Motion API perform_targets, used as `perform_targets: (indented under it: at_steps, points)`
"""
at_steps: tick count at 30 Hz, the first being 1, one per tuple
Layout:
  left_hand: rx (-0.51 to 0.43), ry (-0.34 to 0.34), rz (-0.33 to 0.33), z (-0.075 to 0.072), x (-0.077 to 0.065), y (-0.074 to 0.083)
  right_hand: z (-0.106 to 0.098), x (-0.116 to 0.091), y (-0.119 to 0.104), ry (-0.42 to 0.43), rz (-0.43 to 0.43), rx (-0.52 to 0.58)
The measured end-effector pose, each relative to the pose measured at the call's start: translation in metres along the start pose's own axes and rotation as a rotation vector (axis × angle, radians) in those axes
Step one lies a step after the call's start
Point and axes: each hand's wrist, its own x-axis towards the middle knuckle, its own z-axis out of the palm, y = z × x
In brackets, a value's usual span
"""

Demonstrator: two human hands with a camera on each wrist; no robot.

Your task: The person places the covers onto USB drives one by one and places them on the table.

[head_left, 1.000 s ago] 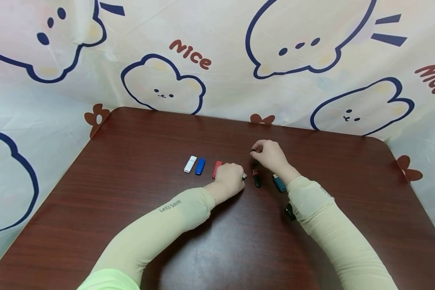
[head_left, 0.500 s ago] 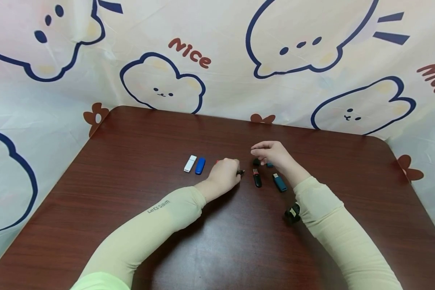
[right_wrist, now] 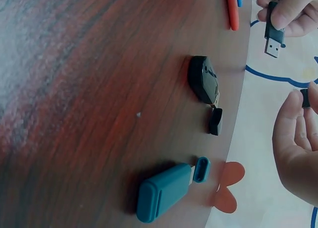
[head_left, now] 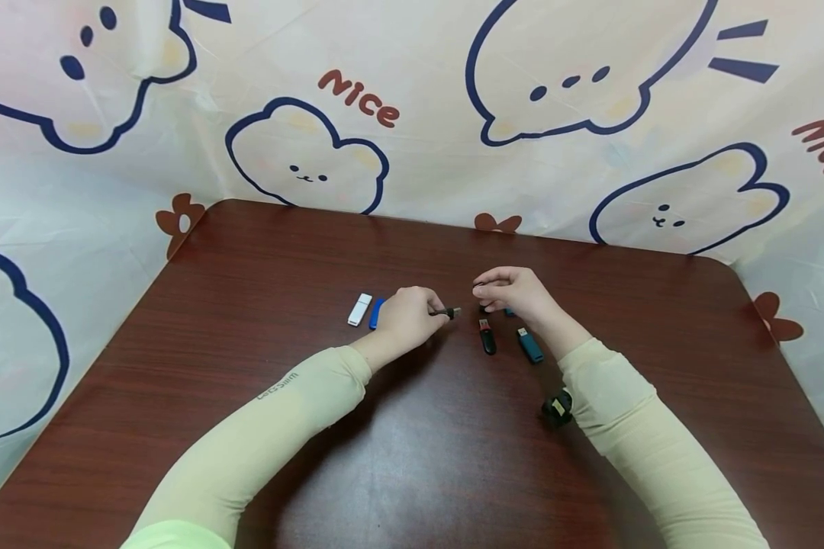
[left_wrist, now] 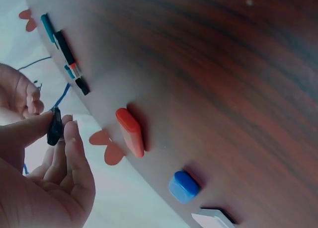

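Observation:
Between thumb and fingers, my left hand (head_left: 407, 316) pinches a black USB flash drive (right_wrist: 274, 32) whose bare metal connector sticks out toward the right. My right hand (head_left: 516, 291) pinches a small black cap (right_wrist: 305, 98), a short distance to the right of the drive. Both hands are raised over the table. Below them lies a black-and-red USB drive (head_left: 487, 338), its connector bare and a black cap (right_wrist: 215, 121) in front of it. Beside it is a teal USB drive (head_left: 530, 345) with a separate teal cap (right_wrist: 201, 169) by its connector.
On the left, a red USB drive (left_wrist: 130, 132), a blue one (left_wrist: 184, 187) and a white one (head_left: 360, 309) lie in a row. The left hand hides the red one in the head view. A printed curtain (head_left: 426, 175) stands behind the brown table (head_left: 281, 252).
My left hand has moved left and away from me with the black drive, turning it so the connector points right. The right hand stays nearly in place, its forearm shifted slightly right.

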Motion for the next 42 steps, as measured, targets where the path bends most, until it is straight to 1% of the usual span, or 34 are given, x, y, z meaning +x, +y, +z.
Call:
perform_targets:
  at_steps: [4,11,15,20,24,27,34,42]
  points:
    - [-0.035,0.006,-0.021,-0.004,0.0,-0.002,0.002,-0.001,0.0,-0.006,0.002,-0.021]
    - [-0.116,-0.019,-0.05,-0.009,0.001,-0.004,0.005,-0.002,0.002,-0.029,0.019,-0.053]
    - [-0.14,-0.021,-0.062,-0.01,0.002,-0.005,0.007,-0.004,0.001,-0.031,0.024,-0.081]
    - [-0.169,-0.014,-0.058,-0.01,0.004,-0.006,0.009,-0.006,-0.002,-0.01,0.035,-0.106]
    - [-0.2,-0.012,-0.05,-0.011,0.004,-0.005,0.009,-0.005,-0.002,-0.008,0.022,-0.121]
    - [-0.215,-0.011,-0.048,-0.012,0.004,-0.005,0.009,-0.005,-0.001,-0.01,0.014,-0.135]
    - [-0.228,-0.006,-0.048,-0.012,0.004,-0.003,0.01,-0.005,-0.003,-0.008,0.028,-0.135]
    - [-0.229,0.002,-0.038,-0.011,0.004,-0.002,0.013,-0.005,-0.004,-0.015,0.005,-0.132]
